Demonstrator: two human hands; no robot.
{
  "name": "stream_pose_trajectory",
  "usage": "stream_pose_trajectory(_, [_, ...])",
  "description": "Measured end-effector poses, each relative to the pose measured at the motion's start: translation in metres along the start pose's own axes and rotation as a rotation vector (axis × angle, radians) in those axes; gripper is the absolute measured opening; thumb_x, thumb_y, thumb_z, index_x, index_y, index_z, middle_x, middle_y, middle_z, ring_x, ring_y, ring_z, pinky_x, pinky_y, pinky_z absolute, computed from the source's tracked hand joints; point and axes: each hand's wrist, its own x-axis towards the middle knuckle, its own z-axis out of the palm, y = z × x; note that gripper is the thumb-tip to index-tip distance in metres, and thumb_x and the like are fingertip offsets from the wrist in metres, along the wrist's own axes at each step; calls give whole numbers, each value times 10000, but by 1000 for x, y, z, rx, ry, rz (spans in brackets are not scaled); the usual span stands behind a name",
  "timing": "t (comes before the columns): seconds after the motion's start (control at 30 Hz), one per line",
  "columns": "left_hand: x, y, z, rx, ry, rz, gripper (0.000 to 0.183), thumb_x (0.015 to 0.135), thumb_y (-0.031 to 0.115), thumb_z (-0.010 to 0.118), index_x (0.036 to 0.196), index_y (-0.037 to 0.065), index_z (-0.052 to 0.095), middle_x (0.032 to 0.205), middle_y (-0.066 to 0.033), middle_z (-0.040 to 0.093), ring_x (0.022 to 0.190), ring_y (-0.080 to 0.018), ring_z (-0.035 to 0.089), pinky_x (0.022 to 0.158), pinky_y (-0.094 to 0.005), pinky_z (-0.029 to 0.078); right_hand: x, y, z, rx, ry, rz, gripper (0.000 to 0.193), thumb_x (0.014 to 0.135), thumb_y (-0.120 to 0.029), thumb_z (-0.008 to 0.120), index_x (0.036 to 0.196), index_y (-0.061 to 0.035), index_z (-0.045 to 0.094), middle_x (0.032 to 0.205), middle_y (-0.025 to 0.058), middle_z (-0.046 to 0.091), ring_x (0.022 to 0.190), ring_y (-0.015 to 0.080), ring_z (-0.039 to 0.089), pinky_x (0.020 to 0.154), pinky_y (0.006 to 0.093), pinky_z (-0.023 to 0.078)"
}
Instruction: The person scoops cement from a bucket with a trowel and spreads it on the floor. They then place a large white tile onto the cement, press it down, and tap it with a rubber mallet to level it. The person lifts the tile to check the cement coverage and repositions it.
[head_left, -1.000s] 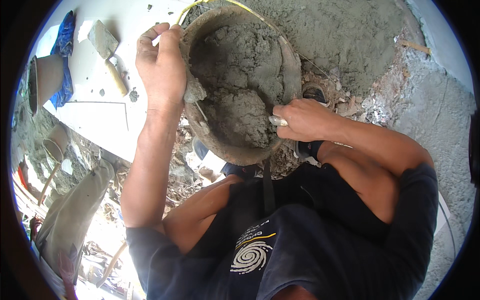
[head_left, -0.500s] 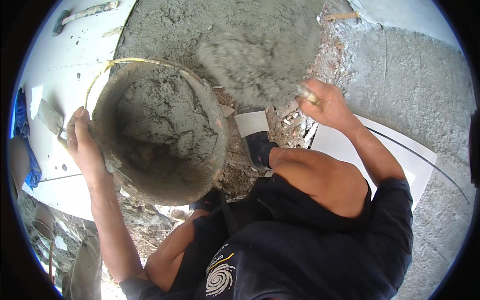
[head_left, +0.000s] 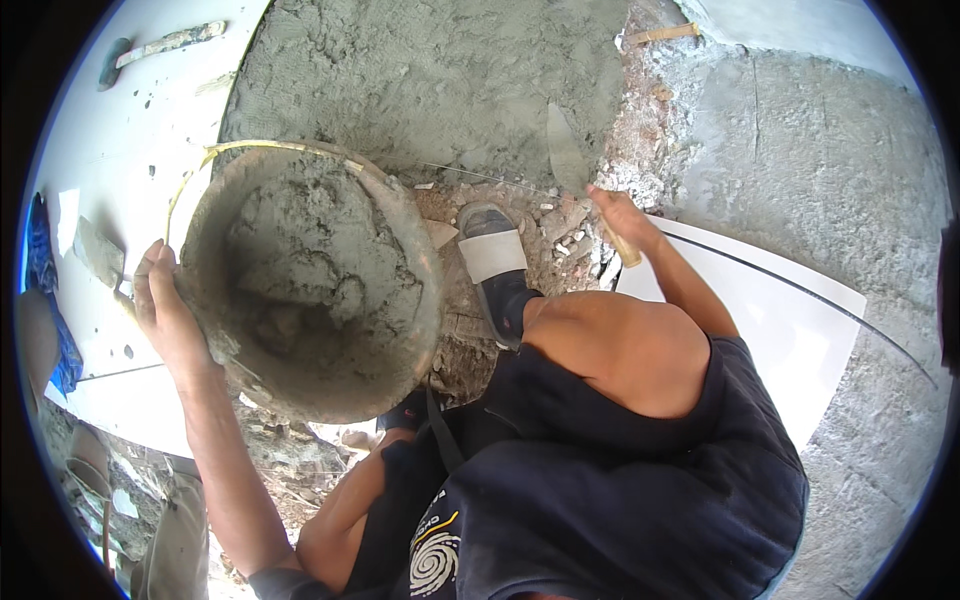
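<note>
My left hand [head_left: 175,310] is closed at the left side of a round mortar bucket [head_left: 425,260], its fingers by the lower end of the yellowish handle [head_left: 270,144]. The bucket leans and holds wet grey mortar [head_left: 310,235], mostly against its far and right wall. In my right hand [head_left: 625,215] is a trowel [head_left: 567,150], gripped by its wooden handle. Its pointed blade is directed away from me over the near right edge of a wet mortar bed [head_left: 430,85], and carries no visible heap.
A hammer [head_left: 165,47] lies on the white board at the far left, with a second trowel [head_left: 97,250] nearer. A thin string [head_left: 485,176] crosses the bed's near edge. Rubble surrounds my sandalled foot [head_left: 492,250]. A white sheet [head_left: 770,310] and rough concrete are at right.
My right hand has moved slightly nearer and turned the trowel. The blurred mass of mortar in front of it is gone, and the bare blade shows. My left hand stays at the bucket.
</note>
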Motion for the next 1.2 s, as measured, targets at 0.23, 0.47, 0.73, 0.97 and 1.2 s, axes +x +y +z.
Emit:
stream_pose_trajectory(0.23, [2, 4, 5, 10, -21, 40, 337, 921, 242, 567, 1162, 6, 584, 1025, -39, 591, 923, -114, 541, 812, -256, 432, 10, 15, 31, -60, 149, -179, 672, 918, -499, 473, 1271, 72, 496, 820, 130, 605, 639, 196, 606, 513, 318, 500])
stream_pose_trajectory(0.47, [1, 7, 9, -71, -70, -22, 321, 918, 234, 570, 1138, 0, 588, 998, -32, 595, 901, -112, 546, 802, -244, 432, -44, -25, 53, 518, 36, -156, 514, 938, -516, 499, 929, -5, 552, 677, 65, 523, 556, 129, 533, 436, 269, 446])
stream_pose_trajectory(0.73, [1, 11, 11, 2, -36, 26, 398, 919, 249, 560, 1202, -31, 564, 1016, -63, 589, 927, -138, 545, 818, -262, 440, -11, 23, 46, -253, 348, -479, 482, 952, -415, 435, 1087, 27, 571, 954, 281, 604, 770, 393, 625, 669, 458, 502])
stream_pose_trajectory(0.97, [10, 4, 8, -5, -74, 17, 409, 931, 255, 543, 1224, -30, 560, 1015, -70, 589, 913, -147, 553, 809, -280, 453, 1, 87, 10, -208, 278, -306, 575, 929, -503, 467, 880, 58, 582, 696, 198, 584, 613, 318, 614, 561, 429, 494])
stream_pose_trajectory(1.2, [0, 10, 13, -6, -41, 25, 303, 933, 209, 533, 1143, -6, 564, 857, 4, 536, 753, -66, 491, 667, -199, 398, 1, 19, 13, 759, 330, -193, 431, 919, -433, 550, 975, -6, 522, 698, 73, 522, 495, 170, 542, 430, 309, 460])
